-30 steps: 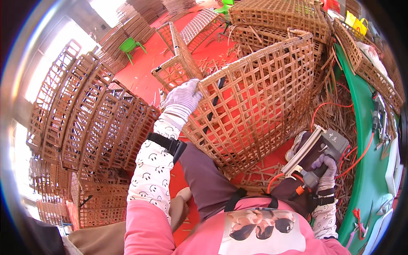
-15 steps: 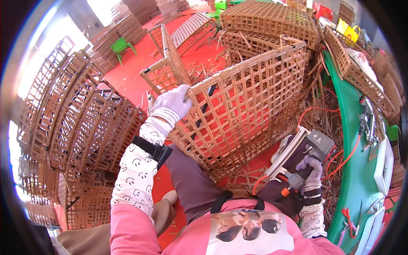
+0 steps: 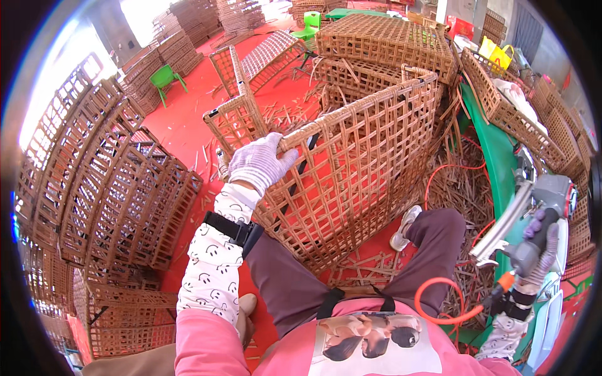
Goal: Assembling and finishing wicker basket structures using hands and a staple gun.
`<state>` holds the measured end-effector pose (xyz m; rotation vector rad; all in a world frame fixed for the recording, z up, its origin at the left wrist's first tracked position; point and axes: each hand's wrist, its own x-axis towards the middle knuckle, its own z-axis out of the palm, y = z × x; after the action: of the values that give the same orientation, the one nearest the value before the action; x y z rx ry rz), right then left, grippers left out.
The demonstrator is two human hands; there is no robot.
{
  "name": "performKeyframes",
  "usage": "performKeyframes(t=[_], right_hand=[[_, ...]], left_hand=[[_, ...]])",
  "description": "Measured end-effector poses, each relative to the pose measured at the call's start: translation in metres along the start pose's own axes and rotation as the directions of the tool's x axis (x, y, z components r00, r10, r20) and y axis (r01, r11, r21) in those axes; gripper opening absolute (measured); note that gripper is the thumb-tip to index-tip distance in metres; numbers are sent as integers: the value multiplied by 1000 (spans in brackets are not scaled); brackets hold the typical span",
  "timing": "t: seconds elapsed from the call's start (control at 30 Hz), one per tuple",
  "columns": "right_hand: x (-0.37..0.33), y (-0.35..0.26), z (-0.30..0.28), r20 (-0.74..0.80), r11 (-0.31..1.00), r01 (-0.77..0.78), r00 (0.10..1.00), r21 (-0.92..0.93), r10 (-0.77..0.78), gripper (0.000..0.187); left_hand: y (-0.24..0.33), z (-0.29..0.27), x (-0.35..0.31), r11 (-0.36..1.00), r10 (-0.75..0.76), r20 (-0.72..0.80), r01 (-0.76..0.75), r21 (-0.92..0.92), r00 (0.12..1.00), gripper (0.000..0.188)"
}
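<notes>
A large woven rattan basket frame stands tilted in front of my knees, its open lattice showing red floor behind. My left hand, in a striped knit glove, is closed over its upper left edge. Out to the right, over the green table, my right hand is wrapped round the handle of a grey air stapler. An orange air hose loops from the stapler's handle end. The stapler is apart from the frame.
Stacked woven frames rise at my left. More woven frames are piled ahead. A green table curves along my right, with loose rattan strips beside it. Green chairs stand on the red floor farther back.
My right hand has carried the stapler from above my right thigh out to the right over the green table. My left hand keeps its hold on the frame.
</notes>
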<state>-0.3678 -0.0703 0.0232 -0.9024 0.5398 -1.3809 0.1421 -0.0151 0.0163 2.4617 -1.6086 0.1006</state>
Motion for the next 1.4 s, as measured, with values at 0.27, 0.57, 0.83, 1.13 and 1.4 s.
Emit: performKeyframes(t=[0.27,0.57,0.83,1.13,1.4], right_hand=[[-10,-63,-82,-404,390,-321,902,-863,-152,44],[-27,-11,-205,-627,-412,-662,742,-626,-238,92],[-17,-12,-252,-657,-411,-667,730,-622,-190,90],[-10,-11,-258,-672,-374,-676,722,-635,-163,92],[-15,-17,-251,-618,-430,-644,755,-633,-220,92]], left_hand=[[1,1,3,1000,29,-8,-29,-11,1000,45],[-1,3,0,999,43,-61,-43,6,997,45],[4,0,1,999,-6,22,5,41,1000,52],[-14,5,4,988,80,-14,-81,-134,997,48],[-1,7,9,989,54,-94,-66,-131,994,42]])
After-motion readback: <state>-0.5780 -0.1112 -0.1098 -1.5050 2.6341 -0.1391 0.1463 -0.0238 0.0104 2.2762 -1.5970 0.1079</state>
